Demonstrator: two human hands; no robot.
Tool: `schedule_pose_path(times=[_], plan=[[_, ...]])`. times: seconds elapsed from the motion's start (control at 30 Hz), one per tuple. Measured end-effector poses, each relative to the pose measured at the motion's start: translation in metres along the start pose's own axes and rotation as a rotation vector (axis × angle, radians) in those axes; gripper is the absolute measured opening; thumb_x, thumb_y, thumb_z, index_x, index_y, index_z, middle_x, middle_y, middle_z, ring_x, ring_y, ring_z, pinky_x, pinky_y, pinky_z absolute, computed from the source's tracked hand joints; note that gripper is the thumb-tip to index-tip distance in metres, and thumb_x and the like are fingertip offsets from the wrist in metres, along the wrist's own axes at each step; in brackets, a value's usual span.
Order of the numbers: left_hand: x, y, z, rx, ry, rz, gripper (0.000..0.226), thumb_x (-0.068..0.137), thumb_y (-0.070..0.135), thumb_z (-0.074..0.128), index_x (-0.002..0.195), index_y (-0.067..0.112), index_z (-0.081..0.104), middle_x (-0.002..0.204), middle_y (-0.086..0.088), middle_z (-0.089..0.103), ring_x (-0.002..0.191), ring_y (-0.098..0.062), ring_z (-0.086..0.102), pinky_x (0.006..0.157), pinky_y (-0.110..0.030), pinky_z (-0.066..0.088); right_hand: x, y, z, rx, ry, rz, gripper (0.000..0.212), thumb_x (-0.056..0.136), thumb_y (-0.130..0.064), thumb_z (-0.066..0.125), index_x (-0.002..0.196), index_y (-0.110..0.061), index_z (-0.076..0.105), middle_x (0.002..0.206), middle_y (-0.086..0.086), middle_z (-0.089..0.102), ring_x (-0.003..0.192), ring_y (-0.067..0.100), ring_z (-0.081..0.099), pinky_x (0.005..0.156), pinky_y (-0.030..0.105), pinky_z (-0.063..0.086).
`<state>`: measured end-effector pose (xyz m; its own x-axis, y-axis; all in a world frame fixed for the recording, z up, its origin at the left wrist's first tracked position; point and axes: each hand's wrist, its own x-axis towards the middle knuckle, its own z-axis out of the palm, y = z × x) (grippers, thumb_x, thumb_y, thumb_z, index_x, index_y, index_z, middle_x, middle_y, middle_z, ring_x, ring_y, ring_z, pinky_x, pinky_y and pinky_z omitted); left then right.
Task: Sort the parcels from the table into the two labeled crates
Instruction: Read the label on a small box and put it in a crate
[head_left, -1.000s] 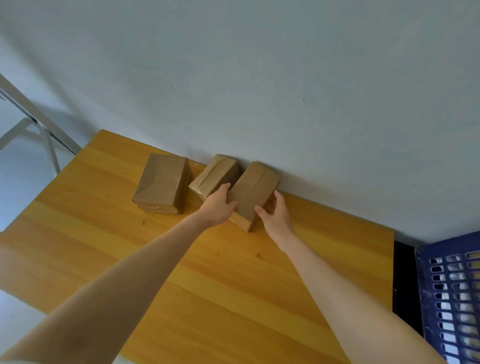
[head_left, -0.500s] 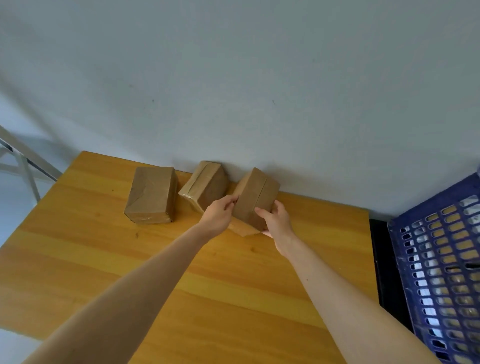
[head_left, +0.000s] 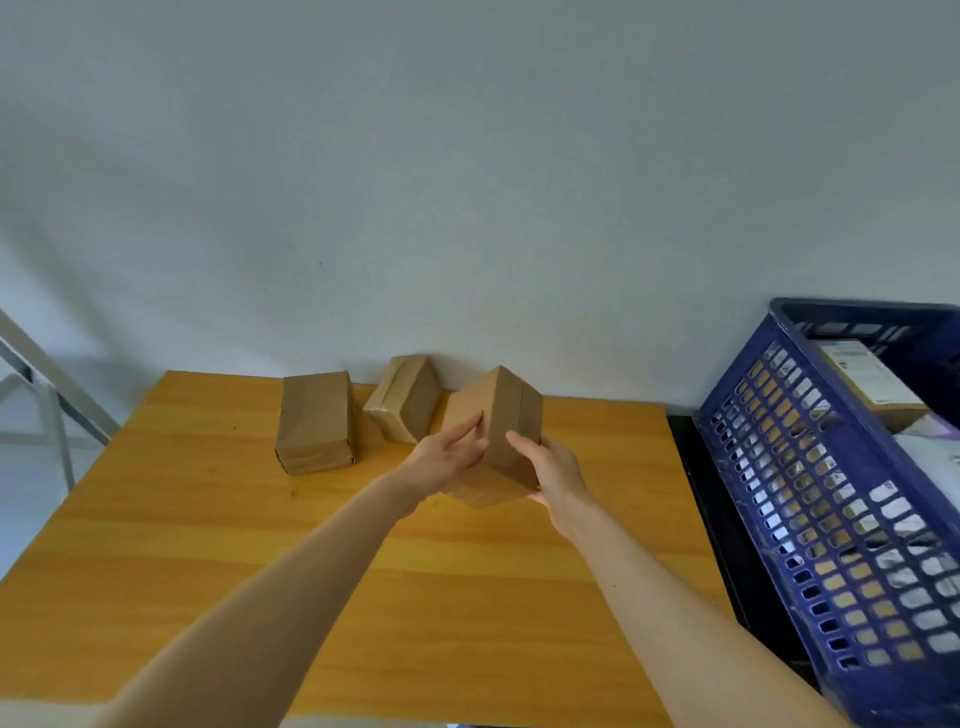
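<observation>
The left hand lays fairly straight fingers flat against the left face of a brown parcel. The right hand grips the opposite side, thumb on the near face and fingers curled out of sight behind. Squeezed between the two palms, the parcel is tilted with one edge uppermost and appears clear of the tabletop. The two-sided clamp probably keeps the smooth, taped box from slipping, and the tilt may be a way of finding its label, though no label shows on the faces in view. Both bare forearms reach forward from the lower corners of the view and converge on the parcel, wrists nearly straight. Just left of it, a second parcel sits at an angle against the wall. A third parcel lies flat beside that one. Both are waiting to be sorted. Off the right end of the tabletop stands a blue slatted crate. It already holds several packages, and its own label cannot be seen. The other crate is out of view.
</observation>
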<state>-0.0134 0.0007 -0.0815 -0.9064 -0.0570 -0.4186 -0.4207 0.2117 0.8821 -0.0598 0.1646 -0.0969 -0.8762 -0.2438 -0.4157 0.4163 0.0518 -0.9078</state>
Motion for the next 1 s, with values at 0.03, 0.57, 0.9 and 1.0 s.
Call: schedule_pose_path(times=[0.03, 0.57, 0.9, 1.0], plan=[[-0.009, -0.002, 0.0, 0.009, 0.02, 0.012, 0.063, 0.088, 0.055, 0.058, 0.144, 0.052, 0.027, 0.143, 0.006, 0.042, 0.109, -0.007, 0.049, 0.086, -0.033, 0.033, -0.011, 0.002, 0.002, 0.005, 0.01, -0.009, 0.039, 0.086, -0.037, 0.07, 0.122, -0.024, 0.062, 0.111, -0.005, 0.069, 0.098, 0.012, 0.065, 0.066, 0.024, 0.053], [-0.135, -0.005, -0.025, -0.221, 0.22, 0.03, 0.055, 0.099, 0.047, 0.043, 0.146, 0.018, 0.036, 0.136, -0.006, 0.051, 0.117, -0.025, 0.053, 0.102, -0.047, 0.043, -0.141, -0.006, 0.025, 0.154, 0.094, -0.037, 0.038, 0.078, -0.039, 0.072, 0.105, -0.011, 0.069, 0.097, 0.004, 0.071, 0.088, 0.022, 0.065, 0.07, 0.034, 0.051], [-0.16, -0.011, -0.022, -0.452, -0.082, 0.006, 0.047, 0.091, 0.055, 0.053, 0.124, 0.022, 0.057, 0.119, -0.004, 0.067, 0.11, -0.028, 0.064, 0.092, -0.044, 0.053, -0.172, -0.008, 0.023, 0.322, -0.069, -0.139, 0.026, 0.097, -0.019, 0.048, 0.114, -0.026, 0.065, 0.107, -0.002, 0.073, 0.096, 0.017, 0.064, 0.084, 0.036, 0.047], [-0.165, -0.011, -0.022, -0.462, -0.046, 0.05, 0.044, 0.093, 0.046, 0.057, 0.129, 0.021, 0.052, 0.125, -0.009, 0.06, 0.113, -0.032, 0.062, 0.092, -0.047, 0.054, -0.173, -0.007, 0.021, 0.283, -0.023, -0.204, 0.042, 0.097, -0.005, 0.047, 0.126, -0.033, 0.056, 0.12, -0.004, 0.068, 0.108, 0.016, 0.063, 0.09, 0.036, 0.051]])
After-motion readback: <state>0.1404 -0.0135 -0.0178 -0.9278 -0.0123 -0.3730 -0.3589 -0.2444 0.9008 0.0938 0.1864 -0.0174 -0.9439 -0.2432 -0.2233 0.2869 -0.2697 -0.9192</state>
